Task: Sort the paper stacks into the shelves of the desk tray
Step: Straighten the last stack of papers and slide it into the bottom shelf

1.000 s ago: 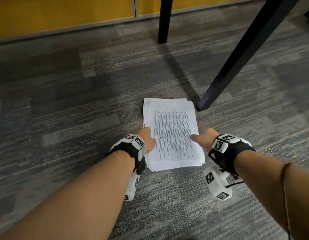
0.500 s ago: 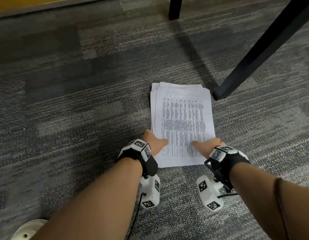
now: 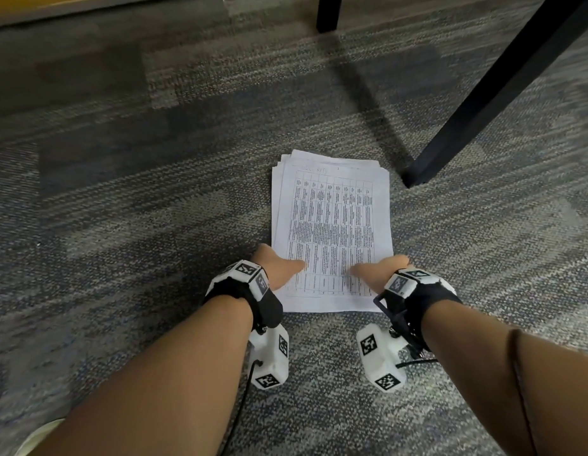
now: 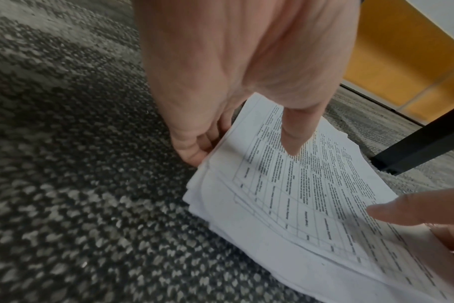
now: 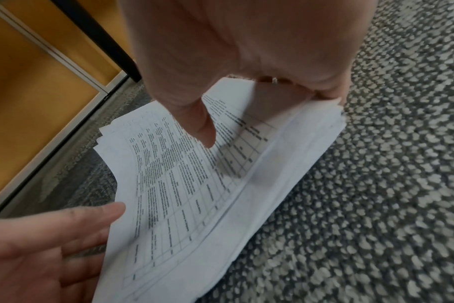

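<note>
A stack of white printed sheets [image 3: 332, 225] lies on the grey carpet, its top page a table of small text. My left hand [image 3: 282, 268] grips the stack's near left edge, thumb [image 4: 293, 141] on top and fingers [image 4: 192, 151] curled under the side. My right hand [image 3: 378, 268] grips the near right edge the same way, thumb [image 5: 205, 133] on the page and fingers tucked under. In both wrist views the stack [image 4: 311, 205] [image 5: 194, 194] bows slightly between the hands. No desk tray is in view.
A slanted black table leg [image 3: 483, 103] meets the carpet just right of the stack's far corner. A second black leg [image 3: 329, 11] stands farther back. A yellow wall panel [image 5: 26, 102] runs along the floor beyond. A white rounded object [image 3: 39, 436] sits at the lower left.
Both hands have slid back along the stack's sides from its middle to its near end. The head view has tilted down, and the stack has stayed by the table leg.
</note>
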Demonstrator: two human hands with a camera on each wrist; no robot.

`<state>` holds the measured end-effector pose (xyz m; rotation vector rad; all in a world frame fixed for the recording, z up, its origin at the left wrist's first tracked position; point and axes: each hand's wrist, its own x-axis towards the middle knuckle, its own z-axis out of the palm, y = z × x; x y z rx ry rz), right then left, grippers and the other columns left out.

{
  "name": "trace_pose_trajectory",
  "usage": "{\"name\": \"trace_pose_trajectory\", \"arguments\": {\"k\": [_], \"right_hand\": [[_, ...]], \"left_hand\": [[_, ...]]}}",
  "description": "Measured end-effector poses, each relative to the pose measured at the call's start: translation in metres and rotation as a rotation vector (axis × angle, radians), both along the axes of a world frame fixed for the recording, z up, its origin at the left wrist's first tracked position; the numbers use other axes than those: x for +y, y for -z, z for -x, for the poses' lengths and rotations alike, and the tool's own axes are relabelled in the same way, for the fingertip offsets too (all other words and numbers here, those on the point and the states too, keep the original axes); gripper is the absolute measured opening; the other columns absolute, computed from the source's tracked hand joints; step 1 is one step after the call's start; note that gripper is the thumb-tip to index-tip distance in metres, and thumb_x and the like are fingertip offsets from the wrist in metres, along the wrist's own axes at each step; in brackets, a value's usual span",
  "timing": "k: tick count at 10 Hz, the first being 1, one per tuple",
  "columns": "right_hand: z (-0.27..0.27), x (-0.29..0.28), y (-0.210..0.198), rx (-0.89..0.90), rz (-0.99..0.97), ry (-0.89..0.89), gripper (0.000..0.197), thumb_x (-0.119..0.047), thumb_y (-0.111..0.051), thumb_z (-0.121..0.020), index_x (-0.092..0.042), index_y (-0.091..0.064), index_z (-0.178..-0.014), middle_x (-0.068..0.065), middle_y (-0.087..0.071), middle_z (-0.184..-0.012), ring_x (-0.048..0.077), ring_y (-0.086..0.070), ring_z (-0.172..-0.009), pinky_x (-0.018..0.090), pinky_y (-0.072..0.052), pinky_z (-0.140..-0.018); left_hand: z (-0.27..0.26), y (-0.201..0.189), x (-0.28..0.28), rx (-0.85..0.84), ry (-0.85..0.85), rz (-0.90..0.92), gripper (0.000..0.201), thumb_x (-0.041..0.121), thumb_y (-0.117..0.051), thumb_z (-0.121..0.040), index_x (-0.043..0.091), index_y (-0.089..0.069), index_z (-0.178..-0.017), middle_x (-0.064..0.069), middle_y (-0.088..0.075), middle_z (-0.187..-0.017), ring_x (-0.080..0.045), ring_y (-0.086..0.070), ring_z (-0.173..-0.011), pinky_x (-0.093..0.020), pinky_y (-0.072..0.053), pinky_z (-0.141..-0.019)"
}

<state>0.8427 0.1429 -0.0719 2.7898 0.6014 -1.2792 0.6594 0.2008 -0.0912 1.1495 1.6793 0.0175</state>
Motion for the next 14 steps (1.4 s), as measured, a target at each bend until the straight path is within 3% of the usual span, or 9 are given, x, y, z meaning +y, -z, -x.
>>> {"name": "trace_pose_trajectory", "arguments": {"k": [1, 2, 3, 5, 7, 9, 11, 13, 14], "right_hand": [[0.003, 0.002, 0.000, 0.046, -0.085, 0.104, 0.078, -0.039, -0.072, -0.072, 0.000, -0.032, -0.126, 0.008, -0.051, -0.087, 0.026, -0.053, -0.075, 0.038, -0.049, -0.076], [0.005, 0.000, 0.004, 0.123, -0.154, 0.159, 0.070, -0.028, -0.073, -0.074, 0.003, -0.040, -0.127, 0.015, -0.059, -0.107, 0.029, -0.060, -0.089, 0.035, -0.051, -0.073], [0.005, -0.002, 0.002, 0.174, -0.212, 0.102, 0.043, -0.011, -0.065, -0.082, 0.002, -0.053, -0.121, 0.016, -0.062, -0.109, 0.026, -0.056, -0.085, 0.029, -0.045, -0.066], [0.024, -0.008, -0.025, 0.165, -0.320, 0.005, 0.039, -0.006, -0.068, -0.081, -0.003, -0.059, -0.119, 0.014, -0.065, -0.116, 0.030, -0.062, -0.105, 0.029, -0.049, -0.083], [0.048, -0.026, -0.078, 0.197, -0.454, 0.020, 0.041, -0.003, -0.067, -0.081, -0.003, -0.059, -0.121, 0.013, -0.065, -0.117, 0.027, -0.062, -0.105, 0.024, -0.043, -0.076], [0.074, -0.056, -0.181, 0.153, -0.504, -0.086, 0.033, -0.007, -0.067, -0.082, -0.003, -0.062, -0.114, 0.013, -0.066, -0.110, 0.023, -0.058, -0.087, 0.026, -0.045, -0.075], [0.132, -0.098, -0.358, 0.077, -0.445, -0.415, 0.051, -0.044, -0.042, -0.097, -0.012, -0.049, -0.136, 0.009, -0.050, -0.139, 0.024, -0.049, -0.126, 0.025, -0.039, -0.103], [0.171, -0.153, -0.468, 0.171, -0.571, -0.440, 0.052, -0.025, -0.072, -0.080, -0.004, -0.057, -0.126, 0.014, -0.059, -0.129, 0.028, -0.055, -0.120, 0.035, -0.047, -0.100], [0.192, -0.188, -0.521, 0.197, -0.622, -0.474, 0.052, -0.023, -0.074, -0.076, -0.003, -0.060, -0.122, 0.015, -0.061, -0.125, 0.030, -0.057, -0.118, 0.039, -0.048, -0.100]], "left_hand": [[0.001, 0.001, -0.002, 0.002, -0.012, 0.007, 0.042, 0.031, -0.073, -0.081, 0.008, -0.049, -0.106, 0.003, -0.053, -0.076, -0.009, -0.050, -0.063, -0.028, -0.049, -0.068], [0.003, 0.003, -0.004, 0.028, 0.038, 0.003, 0.031, 0.027, -0.070, -0.083, 0.010, -0.047, -0.097, 0.004, -0.051, -0.076, -0.008, -0.047, -0.061, -0.021, -0.041, -0.057], [0.007, 0.010, -0.002, 0.079, 0.073, -0.041, 0.007, 0.014, -0.062, -0.085, 0.011, -0.056, -0.082, 0.000, -0.057, -0.075, -0.017, -0.055, -0.069, -0.027, -0.046, -0.069], [0.022, -0.008, -0.011, 0.173, 0.024, -0.126, 0.031, 0.007, -0.060, -0.087, 0.001, -0.053, -0.116, -0.011, -0.061, -0.113, -0.026, -0.058, -0.097, -0.029, -0.046, -0.082], [0.047, -0.062, -0.031, 0.166, 0.001, -0.243, 0.032, 0.006, -0.058, -0.087, 0.001, -0.050, -0.118, -0.015, -0.059, -0.117, -0.029, -0.057, -0.098, -0.032, -0.046, -0.081], [0.088, -0.176, -0.060, 0.070, 0.073, -0.284, 0.023, 0.009, -0.059, -0.087, 0.003, -0.054, -0.109, -0.006, -0.059, -0.094, -0.021, -0.055, -0.076, -0.030, -0.045, -0.067], [0.155, -0.341, -0.102, 0.120, 0.131, -0.368, 0.024, 0.007, -0.057, -0.088, 0.013, -0.049, -0.066, 0.000, -0.050, -0.064, -0.013, -0.046, -0.054, -0.021, -0.036, -0.046], [0.215, -0.470, -0.171, 0.228, 0.202, -0.513, 0.015, 0.014, -0.060, -0.087, 0.010, -0.054, -0.074, 0.001, -0.050, -0.064, -0.015, -0.048, -0.060, -0.020, -0.035, -0.049], [0.235, -0.549, -0.224, 0.354, 0.304, -0.562, 0.014, 0.023, -0.058, -0.089, 0.013, -0.063, -0.098, 0.004, -0.055, -0.075, -0.014, -0.052, -0.070, -0.017, -0.038, -0.055]]}}
